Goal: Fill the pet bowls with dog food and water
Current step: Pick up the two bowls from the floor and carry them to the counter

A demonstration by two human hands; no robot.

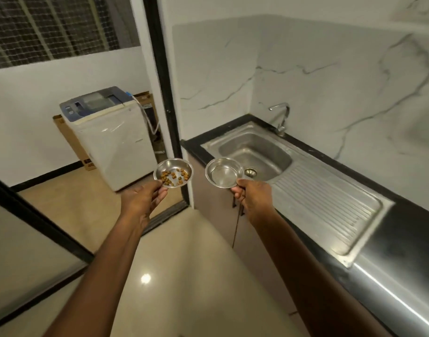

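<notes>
Left hand (145, 200) pinching kibble bowl (172, 173), right hand (253, 198) gripping seemingly empty bowl (224, 175)

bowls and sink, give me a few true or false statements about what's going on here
1. The left hand holds the bowl with kibble. True.
2. The bowl in the right hand is heaped with kibble. False: no kibble shows in that second bowl.
3. Water runs from the tap. False: no stream shows.
4. A washing machine stands beyond the doorway. True.
5. Both bowls rest in the sink. False: both are held up.
</notes>
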